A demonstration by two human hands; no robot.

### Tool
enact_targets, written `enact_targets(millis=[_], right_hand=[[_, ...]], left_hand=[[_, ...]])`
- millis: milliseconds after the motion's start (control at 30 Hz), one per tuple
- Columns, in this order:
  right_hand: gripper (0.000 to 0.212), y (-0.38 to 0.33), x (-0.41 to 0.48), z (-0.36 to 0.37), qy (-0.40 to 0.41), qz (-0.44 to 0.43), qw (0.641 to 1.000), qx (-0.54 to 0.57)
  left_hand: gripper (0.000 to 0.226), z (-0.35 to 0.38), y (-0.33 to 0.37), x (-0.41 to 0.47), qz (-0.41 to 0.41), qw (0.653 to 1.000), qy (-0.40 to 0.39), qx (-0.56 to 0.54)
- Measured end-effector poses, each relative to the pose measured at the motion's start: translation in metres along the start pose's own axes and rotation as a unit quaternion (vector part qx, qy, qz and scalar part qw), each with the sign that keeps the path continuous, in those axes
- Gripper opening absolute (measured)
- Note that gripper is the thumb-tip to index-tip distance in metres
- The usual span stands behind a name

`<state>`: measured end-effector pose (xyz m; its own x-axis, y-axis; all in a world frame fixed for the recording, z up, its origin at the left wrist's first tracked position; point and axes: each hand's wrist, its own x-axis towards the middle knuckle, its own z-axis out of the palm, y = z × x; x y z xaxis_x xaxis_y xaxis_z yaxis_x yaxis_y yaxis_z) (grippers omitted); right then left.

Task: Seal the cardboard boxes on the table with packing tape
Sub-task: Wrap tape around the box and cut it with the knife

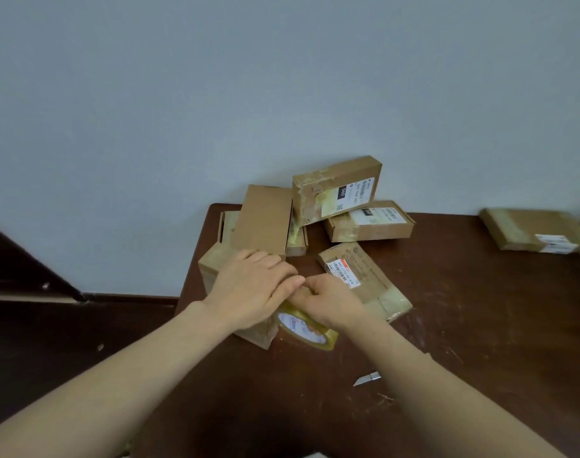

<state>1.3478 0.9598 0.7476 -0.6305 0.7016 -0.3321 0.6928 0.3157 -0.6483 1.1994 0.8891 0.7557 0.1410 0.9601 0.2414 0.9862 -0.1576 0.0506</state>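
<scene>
A small cardboard box (212, 266) stands at the table's left edge, mostly hidden under my left hand (252, 289), which presses flat on its top. My right hand (331, 300) grips a roll of yellowish packing tape (306, 327) beside that box, fingertips meeting my left fingers. Behind it a plain brown box (265, 219) leans upright. Further labelled boxes lie around: one propped against the wall (336, 188), one flat (369, 223), and one taped box (364, 279) just right of my hands.
A dark brown wooden table (463, 325) holds everything. Another flat box (533, 231) lies at the far right edge. A small metal cutter blade (367, 378) rests on the table near my right forearm. A grey wall stands behind; dark floor lies left.
</scene>
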Motion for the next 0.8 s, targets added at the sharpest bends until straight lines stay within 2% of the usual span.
enact_targets(millis=[100, 200, 233, 333, 500, 533, 633, 667, 800], right_hand=[[0.04, -0.001, -0.006, -0.006, -0.039, 0.005, 0.994, 0.097], [0.03, -0.008, -0.02, -0.032, -0.037, -0.013, 0.955, 0.293], [0.031, -0.011, -0.023, -0.042, -0.034, -0.041, 0.947, 0.316], [0.03, -0.028, -0.026, -0.053, -0.054, -0.102, 0.945, 0.305], [0.031, -0.059, -0.006, -0.016, -0.072, -0.051, 0.945, 0.315], [0.034, -0.066, 0.001, -0.008, -0.067, -0.044, 0.954, 0.289], [0.041, -0.084, 0.019, 0.014, -0.08, -0.037, 0.977, 0.192], [0.042, -0.088, 0.023, 0.02, -0.087, -0.037, 0.98, 0.177], [0.04, -0.09, 0.028, 0.029, -0.096, -0.033, 0.974, 0.203]], left_hand=[[0.051, 0.002, 0.007, 0.0, -0.018, 0.994, 0.104, 0.005], [0.061, 0.002, -0.006, 0.001, -0.117, 0.972, 0.14, -0.149], [0.06, 0.003, -0.011, 0.0, -0.175, 0.946, 0.155, -0.225], [0.051, 0.019, -0.015, -0.014, -0.32, 0.81, 0.185, -0.455], [0.052, 0.049, -0.024, -0.043, -0.439, 0.694, 0.181, -0.541], [0.053, 0.053, -0.029, -0.047, -0.466, 0.66, 0.173, -0.563], [0.064, 0.066, -0.039, -0.056, -0.514, 0.521, 0.138, -0.668], [0.064, 0.07, -0.039, -0.058, -0.52, 0.496, 0.147, -0.68], [0.049, 0.078, -0.04, -0.052, -0.563, 0.449, 0.224, -0.657]])
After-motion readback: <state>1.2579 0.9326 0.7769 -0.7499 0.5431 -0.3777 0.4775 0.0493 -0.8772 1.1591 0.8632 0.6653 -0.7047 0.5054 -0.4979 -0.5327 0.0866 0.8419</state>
